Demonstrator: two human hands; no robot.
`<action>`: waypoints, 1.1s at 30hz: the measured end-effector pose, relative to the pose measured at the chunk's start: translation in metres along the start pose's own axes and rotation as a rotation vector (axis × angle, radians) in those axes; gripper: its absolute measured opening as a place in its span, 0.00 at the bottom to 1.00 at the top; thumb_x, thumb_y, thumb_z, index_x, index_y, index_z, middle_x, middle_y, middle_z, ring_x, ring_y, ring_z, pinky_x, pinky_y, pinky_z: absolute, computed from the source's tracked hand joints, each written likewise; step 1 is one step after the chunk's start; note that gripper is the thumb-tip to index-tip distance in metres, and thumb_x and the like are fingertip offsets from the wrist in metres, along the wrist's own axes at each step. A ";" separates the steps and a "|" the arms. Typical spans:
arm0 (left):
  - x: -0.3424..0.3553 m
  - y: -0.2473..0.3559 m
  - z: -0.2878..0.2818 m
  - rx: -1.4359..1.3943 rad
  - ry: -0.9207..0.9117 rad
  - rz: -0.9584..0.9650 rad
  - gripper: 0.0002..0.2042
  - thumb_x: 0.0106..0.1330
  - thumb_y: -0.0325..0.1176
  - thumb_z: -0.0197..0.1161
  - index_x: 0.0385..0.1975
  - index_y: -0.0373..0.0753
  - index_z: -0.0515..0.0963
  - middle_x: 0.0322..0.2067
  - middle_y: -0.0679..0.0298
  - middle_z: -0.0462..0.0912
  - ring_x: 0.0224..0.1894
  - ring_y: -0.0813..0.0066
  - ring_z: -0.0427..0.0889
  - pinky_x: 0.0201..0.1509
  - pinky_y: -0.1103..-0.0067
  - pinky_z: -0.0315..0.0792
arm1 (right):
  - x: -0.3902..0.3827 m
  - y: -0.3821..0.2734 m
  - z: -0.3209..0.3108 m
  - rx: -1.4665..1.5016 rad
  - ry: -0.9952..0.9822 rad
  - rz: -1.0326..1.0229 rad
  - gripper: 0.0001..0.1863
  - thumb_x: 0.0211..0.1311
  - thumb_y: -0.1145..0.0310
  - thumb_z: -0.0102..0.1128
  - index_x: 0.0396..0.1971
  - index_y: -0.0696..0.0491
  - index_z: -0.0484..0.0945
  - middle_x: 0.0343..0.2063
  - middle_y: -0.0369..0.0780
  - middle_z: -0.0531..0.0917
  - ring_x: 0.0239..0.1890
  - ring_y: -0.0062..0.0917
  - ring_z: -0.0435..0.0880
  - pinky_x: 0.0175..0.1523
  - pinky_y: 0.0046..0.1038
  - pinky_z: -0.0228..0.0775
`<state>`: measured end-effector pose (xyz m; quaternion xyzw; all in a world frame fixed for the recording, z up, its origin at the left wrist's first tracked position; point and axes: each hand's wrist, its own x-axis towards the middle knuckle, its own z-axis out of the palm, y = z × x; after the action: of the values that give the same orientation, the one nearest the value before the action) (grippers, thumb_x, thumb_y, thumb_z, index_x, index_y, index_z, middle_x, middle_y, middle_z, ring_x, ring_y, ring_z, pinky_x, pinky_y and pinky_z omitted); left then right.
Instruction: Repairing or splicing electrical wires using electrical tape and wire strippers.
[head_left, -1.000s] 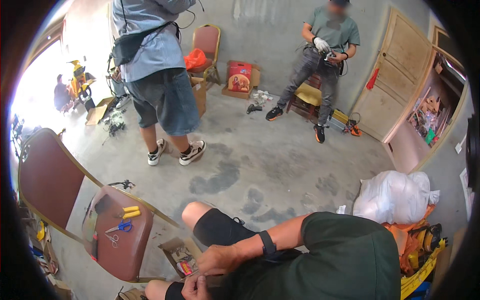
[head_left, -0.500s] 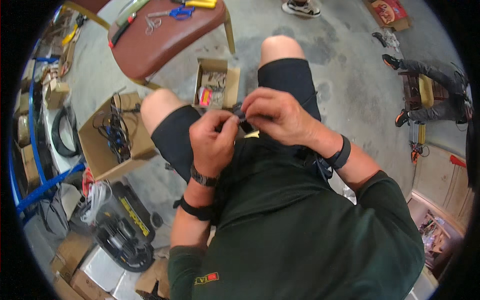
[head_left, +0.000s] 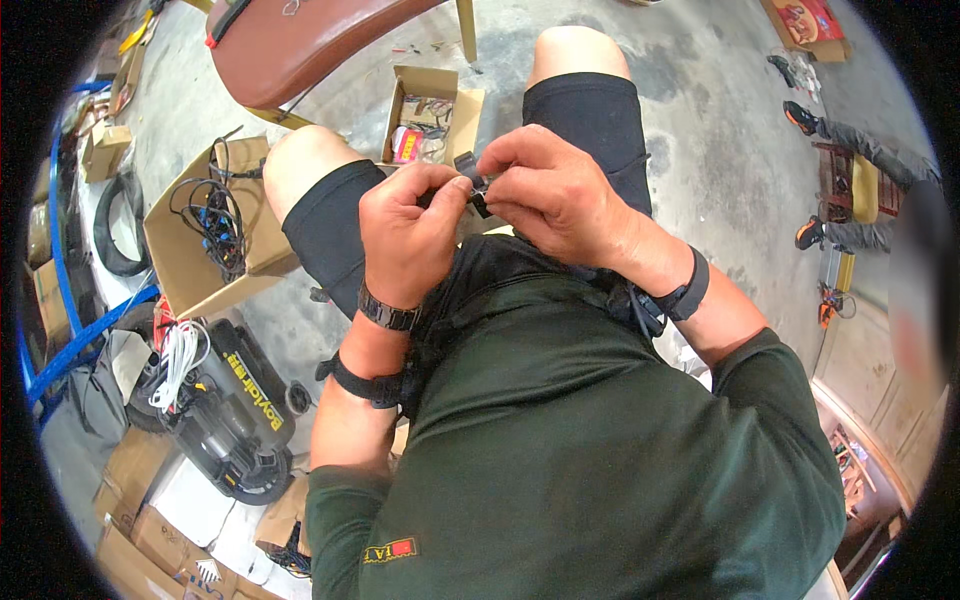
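Both hands meet over my lap, between my knees. My left hand [head_left: 408, 228] is closed, thumb and forefinger pinching one side of a small black part [head_left: 480, 205]. My right hand [head_left: 562, 196] is bent over it from the other side, its fingertips closed on the same part. A short dark flap sticks up between the hands. What exactly the part is I cannot make out, as the fingers cover most of it. Just beyond the hands, a small open carton [head_left: 434, 122] on the floor holds loose small pieces and a red-and-yellow packet.
A brown padded chair [head_left: 310, 50] stands ahead at the left. Beside my left knee is an open carton [head_left: 165, 235] of black cables. An air compressor [head_left: 235, 410] and blue racking [head_left: 60, 240] line the left side. Another person's legs [head_left: 865, 150] show at the right.
The view has shifted, so the chair with its scissors has slid up, mostly out of the picture. Both hands keep hold of the small black part, with the fingers slightly moved.
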<state>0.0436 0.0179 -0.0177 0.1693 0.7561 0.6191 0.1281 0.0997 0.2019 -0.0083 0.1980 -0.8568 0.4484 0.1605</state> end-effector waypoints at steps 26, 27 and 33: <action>0.017 -0.004 -0.001 -0.075 -0.069 -0.195 0.07 0.65 0.27 0.63 0.40 0.32 0.82 0.29 0.66 0.84 0.30 0.85 0.79 0.28 0.85 0.73 | 0.028 0.009 -0.051 -0.106 -0.228 0.060 0.13 0.52 0.80 0.65 0.40 0.58 0.80 0.34 0.44 0.81 0.38 0.34 0.83 0.44 0.30 0.76; 0.016 -0.005 -0.001 -0.110 -0.086 -0.210 0.07 0.65 0.27 0.63 0.39 0.32 0.82 0.29 0.67 0.84 0.30 0.85 0.79 0.26 0.85 0.73 | 0.028 0.007 -0.049 -0.078 -0.259 0.113 0.13 0.52 0.78 0.66 0.40 0.58 0.80 0.33 0.44 0.81 0.37 0.34 0.82 0.44 0.30 0.75; 0.015 -0.007 -0.004 -0.130 -0.137 -0.116 0.08 0.63 0.26 0.63 0.39 0.33 0.83 0.29 0.68 0.84 0.30 0.85 0.79 0.33 0.84 0.74 | 0.024 0.009 -0.032 -0.055 -0.330 0.096 0.15 0.49 0.75 0.69 0.39 0.58 0.80 0.33 0.43 0.82 0.37 0.37 0.82 0.43 0.32 0.75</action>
<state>0.0278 0.0195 -0.0230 0.1585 0.7125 0.6451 0.2260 0.0777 0.2284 0.0132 0.2233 -0.8918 0.3935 0.0014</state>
